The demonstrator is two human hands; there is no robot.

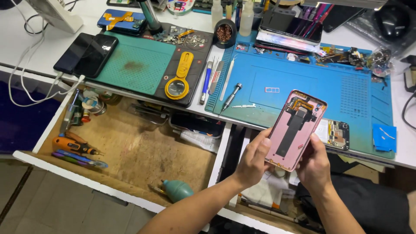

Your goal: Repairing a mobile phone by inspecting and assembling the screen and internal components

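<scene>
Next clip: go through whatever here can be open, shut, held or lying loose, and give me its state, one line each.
pink phone back shell: opened, insides facing up, held in both hands
left hand: gripping the shell's left edge
right hand: gripping its lower right
wooden drawer: pulled open
screwdriver: lying loose on blue mat
yellow magnifier: lying flat

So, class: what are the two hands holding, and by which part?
Both hold an opened pink phone shell: left hand on its lower left edge, right hand on its lower right edge.
</scene>
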